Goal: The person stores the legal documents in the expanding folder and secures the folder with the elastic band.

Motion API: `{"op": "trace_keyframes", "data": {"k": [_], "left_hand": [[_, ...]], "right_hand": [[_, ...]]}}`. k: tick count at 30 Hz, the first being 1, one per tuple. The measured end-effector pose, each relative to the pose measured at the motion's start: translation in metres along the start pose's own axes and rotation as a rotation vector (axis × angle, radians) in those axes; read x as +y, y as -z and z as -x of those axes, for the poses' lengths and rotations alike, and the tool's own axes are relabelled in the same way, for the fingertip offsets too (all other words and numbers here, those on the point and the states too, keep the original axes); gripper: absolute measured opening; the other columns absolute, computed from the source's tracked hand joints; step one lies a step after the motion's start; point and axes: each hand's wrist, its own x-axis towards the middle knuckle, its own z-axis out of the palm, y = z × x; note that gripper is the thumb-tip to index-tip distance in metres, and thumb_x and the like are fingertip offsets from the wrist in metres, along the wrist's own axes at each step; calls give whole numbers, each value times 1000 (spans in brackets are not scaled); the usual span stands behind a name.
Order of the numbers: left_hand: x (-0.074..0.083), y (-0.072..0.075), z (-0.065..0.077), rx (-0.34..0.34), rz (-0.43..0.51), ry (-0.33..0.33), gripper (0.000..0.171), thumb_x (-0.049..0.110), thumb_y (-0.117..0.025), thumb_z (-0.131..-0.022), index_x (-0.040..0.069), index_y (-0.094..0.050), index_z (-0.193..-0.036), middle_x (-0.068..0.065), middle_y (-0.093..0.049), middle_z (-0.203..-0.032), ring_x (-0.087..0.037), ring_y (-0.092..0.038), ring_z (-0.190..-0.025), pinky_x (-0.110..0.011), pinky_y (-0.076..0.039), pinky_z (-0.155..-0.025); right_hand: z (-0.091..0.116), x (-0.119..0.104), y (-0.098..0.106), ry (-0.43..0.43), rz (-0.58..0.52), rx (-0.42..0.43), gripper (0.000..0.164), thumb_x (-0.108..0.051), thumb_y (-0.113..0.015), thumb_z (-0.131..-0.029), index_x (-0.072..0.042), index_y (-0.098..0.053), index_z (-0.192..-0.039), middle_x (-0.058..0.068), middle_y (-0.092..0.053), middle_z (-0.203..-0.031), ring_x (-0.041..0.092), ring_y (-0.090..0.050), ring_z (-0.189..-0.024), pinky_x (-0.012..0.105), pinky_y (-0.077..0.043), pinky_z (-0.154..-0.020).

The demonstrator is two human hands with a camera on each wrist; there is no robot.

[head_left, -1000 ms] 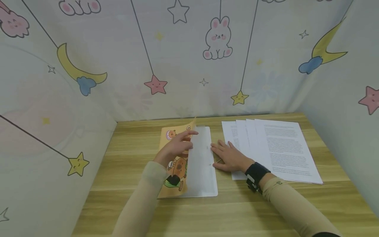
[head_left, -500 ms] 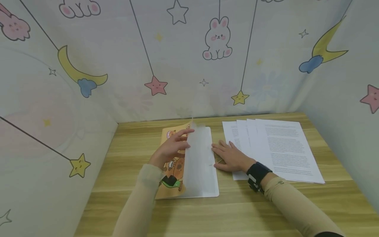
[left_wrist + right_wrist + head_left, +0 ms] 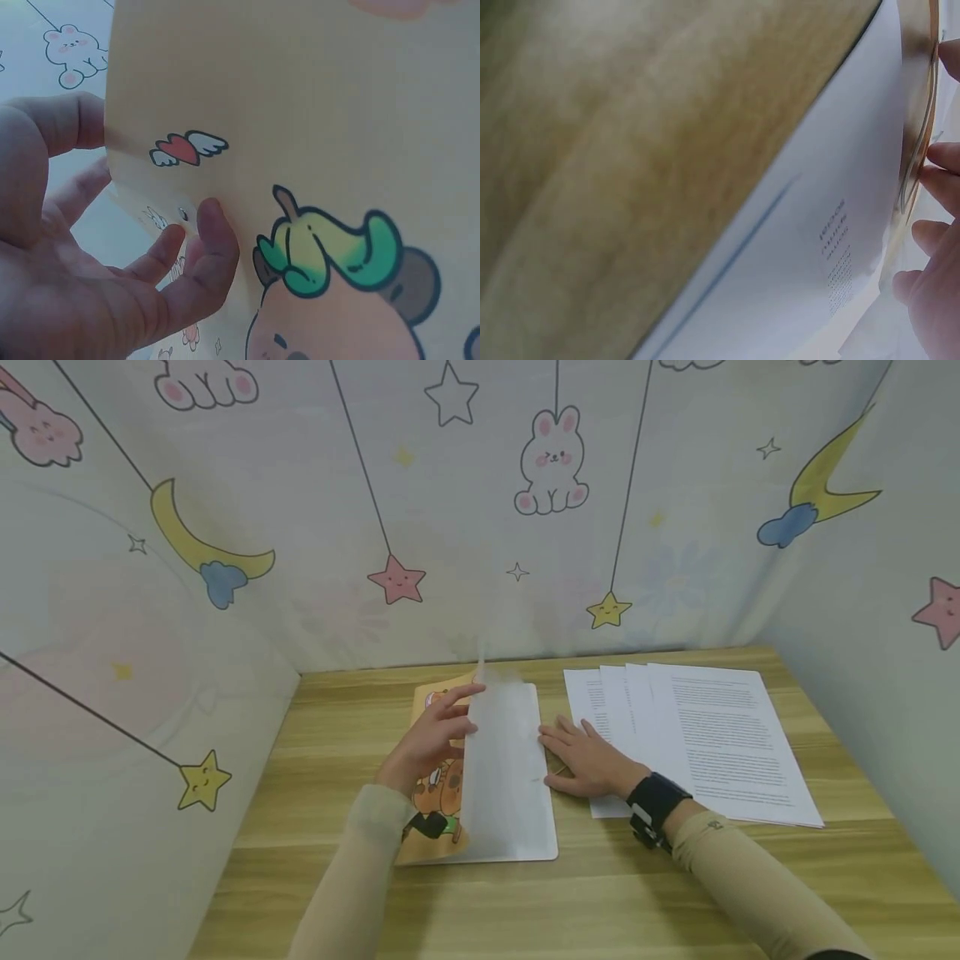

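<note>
An orange folder [image 3: 453, 793] with cartoon animals on its cover lies in the middle of the table, its cover partly lifted toward the left. My left hand [image 3: 429, 739] holds the lifted cover by its free edge; in the left wrist view, fingers [image 3: 214, 259] curl against the printed cover [image 3: 337, 150]. Under the cover shows a whitish translucent sheet [image 3: 510, 777], whose upper edge stands up blurred. My right hand [image 3: 588, 758] lies with spread, fairly straight fingers, fingertips right at the folder's right edge. A thin cord-like strand [image 3: 560, 768] shows between its thumb and index finger.
Several printed paper sheets [image 3: 731, 743] lie fanned out on the right, partly beneath my right hand and wrist. The wooden table [image 3: 495, 914] meets a cartoon-patterned backdrop [image 3: 465, 627] at the back and on both sides.
My left hand has shifted slightly left with the cover edge, and more of the translucent sheet now shows, its top edge lifting. The right hand stays in place.
</note>
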Motion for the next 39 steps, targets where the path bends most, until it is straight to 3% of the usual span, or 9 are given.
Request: {"op": "trace_keyframes", "data": {"k": [4, 11, 15, 21, 32, 39], "left_hand": [[-4, 0, 1, 8, 35, -36, 63, 8, -59, -98, 35, -50, -154, -12, -27, -168, -39, -40, -144, -55, -49, -97], [-10, 4, 1, -10, 105, -84, 65, 7, -57, -100, 27, -42, -160, -14, -29, -165, -38, -47, -133, -49, -53, -92], [-13, 6, 1, -42, 152, -118, 67, 6, -54, -101, 22, -35, -163, -22, -33, -161, -37, -51, -124, -47, -54, -90], [-16, 6, 3, -64, 227, -154, 66, 0, -50, -101, 21, -36, -162, -32, -37, -155, -32, -56, -110, -45, -55, -86], [-16, 6, 6, -80, 303, -157, 66, -3, -49, -102, 19, -35, -162, -25, -46, -144, -25, -60, -106, -41, -56, -85], [-17, 5, 8, -86, 347, -186, 67, -2, -50, -101, 18, -35, -162, -27, -44, -144, -27, -59, -110, -41, -57, -84]], "right_hand": [[0, 0, -2, -1, -15, 10, 78, -54, -57, -103, -6, -39, -161, 11, -33, -170, 41, -20, -159, 68, -17, -122], [0, -2, -1, -10, -20, 17, 78, -55, -57, -103, -6, -40, -161, 12, -32, -171, 42, -19, -159, 68, -17, -123], [1, -3, 1, -16, -24, 21, 78, -54, -57, -102, -6, -40, -161, 12, -31, -171, 42, -19, -159, 68, -16, -123], [5, -5, 8, -10, -32, 45, 77, -52, -59, -102, -5, -42, -160, 13, -34, -170, 45, -20, -158, 70, -16, -122], [17, 1, 13, -25, -42, 119, 73, -47, -62, -101, -3, -47, -157, 17, -35, -168, 48, -22, -157, 73, -18, -120], [30, 18, 15, -137, -39, 175, 70, -45, -60, -103, -1, -47, -155, 23, -37, -165, 52, -26, -153, 68, -22, -121]]}}
